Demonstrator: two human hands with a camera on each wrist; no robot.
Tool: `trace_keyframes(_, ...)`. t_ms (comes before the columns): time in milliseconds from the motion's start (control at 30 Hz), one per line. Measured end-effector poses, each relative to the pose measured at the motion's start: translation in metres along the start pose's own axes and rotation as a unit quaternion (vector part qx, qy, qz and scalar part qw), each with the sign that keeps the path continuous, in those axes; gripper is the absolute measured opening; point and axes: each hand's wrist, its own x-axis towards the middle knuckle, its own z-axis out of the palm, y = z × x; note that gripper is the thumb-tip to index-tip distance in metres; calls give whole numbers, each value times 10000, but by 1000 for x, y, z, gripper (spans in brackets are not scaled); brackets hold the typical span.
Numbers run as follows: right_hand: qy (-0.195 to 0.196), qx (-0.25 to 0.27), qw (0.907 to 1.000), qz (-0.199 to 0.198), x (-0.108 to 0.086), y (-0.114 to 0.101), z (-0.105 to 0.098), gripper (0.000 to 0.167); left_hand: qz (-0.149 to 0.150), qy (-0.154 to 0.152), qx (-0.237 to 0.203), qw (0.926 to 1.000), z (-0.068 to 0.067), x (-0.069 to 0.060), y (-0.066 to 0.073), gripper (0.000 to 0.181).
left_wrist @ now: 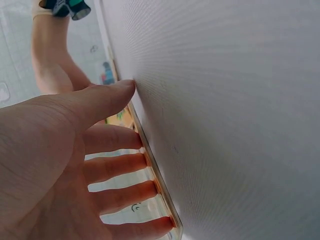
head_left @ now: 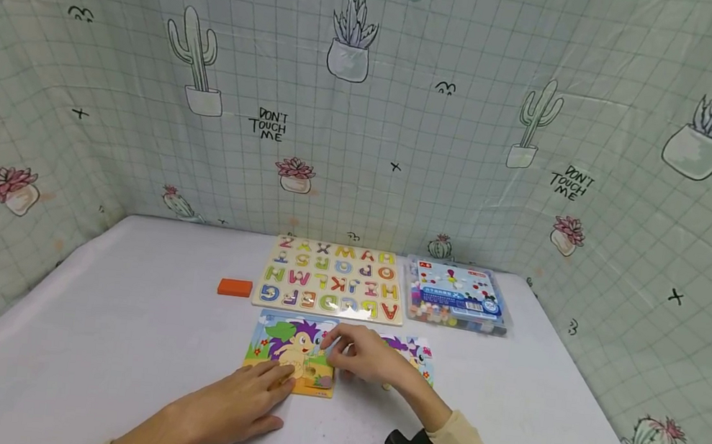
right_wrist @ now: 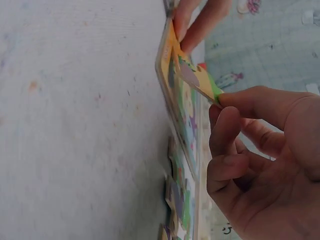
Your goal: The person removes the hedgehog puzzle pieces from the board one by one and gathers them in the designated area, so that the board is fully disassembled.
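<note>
A thin, flat puzzle piece printed in yellow and green with a purple-grey stone (right_wrist: 204,80) tilts up from the lower right part of a rectangular hedgehog puzzle board (head_left: 274,320), its long axis slanting from upper left to lower right in the right wrist view. The right hand (head_left: 363,354) pinches the piece's lower-right end there between thumb and forefinger, the other fingers curled; the opposite end points at the left hand (head_left: 246,400) and lies close to the board. The left hand, fingers extended and slightly spread, rests on the board's lower edge in the head view, where the printed hedgehog stands head up and the board appears wider than tall. Colourful printed loose pieces (right_wrist: 180,200) lie to the board's right, partly hidden by the right hand. Above the board, at centre, sits a pale wooden alphabet board (head_left: 332,274), its long side running left to right, flanked by an orange rectangular block (head_left: 235,287) at left and a clear plastic case with a blue printed label (head_left: 459,294) at right. A white tabletop (head_left: 125,313) fills the lower frame before a pale green checked curtain (head_left: 366,122) patterned with potted plants.
</note>
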Motion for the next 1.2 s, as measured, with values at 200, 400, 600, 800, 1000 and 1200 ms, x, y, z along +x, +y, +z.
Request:
trace_keyframes(200,37,-123,9999,99,-13,8,-13,13,-25,-24,1,10000,0,0,0,62)
trace_keyframes(400,82,-117,9998,171,-37,22,-31,15,25,53,68,10000,-1,-1,1,62)
trace_keyframes(600,131,-124,9992,358,-67,34,-48,18,23,97,-29,9999,-1,-3,2,61)
trace_keyframes(800,128,-112,9986,499,-95,49,-59,19,8,93,-44,9999,0,-3,2,60)
trace_keyframes(1000,192,-235,9979,564,-113,62,-66,19,2,80,-22,10000,-1,-3,3,60)
trace_keyframes(1200,207,-154,9979,592,-122,70,-68,20,-42,68,-22,10000,-1,-3,4,62)
